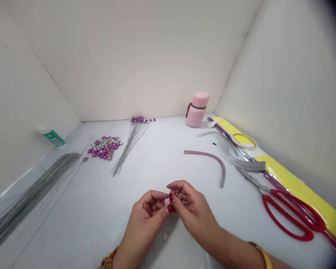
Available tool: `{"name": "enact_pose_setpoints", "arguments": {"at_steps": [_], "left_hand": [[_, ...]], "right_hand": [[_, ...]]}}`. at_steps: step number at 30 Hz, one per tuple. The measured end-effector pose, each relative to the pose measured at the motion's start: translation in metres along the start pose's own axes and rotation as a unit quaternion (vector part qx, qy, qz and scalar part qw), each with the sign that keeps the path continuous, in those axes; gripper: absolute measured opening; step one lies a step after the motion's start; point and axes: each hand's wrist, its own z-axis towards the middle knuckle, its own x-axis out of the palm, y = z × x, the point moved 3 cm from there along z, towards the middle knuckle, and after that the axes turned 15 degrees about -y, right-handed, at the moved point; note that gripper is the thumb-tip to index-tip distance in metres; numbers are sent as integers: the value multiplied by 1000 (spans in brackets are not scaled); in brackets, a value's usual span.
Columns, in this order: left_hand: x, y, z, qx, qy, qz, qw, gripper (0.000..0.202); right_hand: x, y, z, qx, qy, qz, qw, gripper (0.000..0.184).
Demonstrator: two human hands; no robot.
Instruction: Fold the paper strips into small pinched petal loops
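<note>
Both hands meet low in the middle of the view. My left hand (145, 218) and my right hand (190, 205) pinch a small pink-and-white rolled paper piece (167, 201) between their fingertips, and the fingers hide most of it. A pink paper strip with dark dots (210, 160) curves on the white table (156, 160) beyond my right hand, not touching it. Below my hands lies a small white paper scrap (165, 236).
Red-handled scissors (288, 215) lie on the right, by a yellow package (296, 183), grey strips (235, 153) and a tape roll (244, 141). A pink bottle (196, 110) stands at the back. Leftward lie purple beads (104, 147), beaded wires (134, 145), a wire bundle (30, 198) and a glue tube (52, 136).
</note>
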Motion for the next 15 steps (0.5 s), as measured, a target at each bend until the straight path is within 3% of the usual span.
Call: {"name": "enact_pose_setpoints", "arguments": {"at_steps": [9, 15], "left_hand": [[-6, 0, 4, -22, -44, -31, 998, 10], [-5, 0, 4, -35, -8, -62, 997, 9]], "right_hand": [[1, -2, 4, 70, 62, 43, 995, 12], [1, -3, 4, 116, 50, 86, 988, 12]]}}
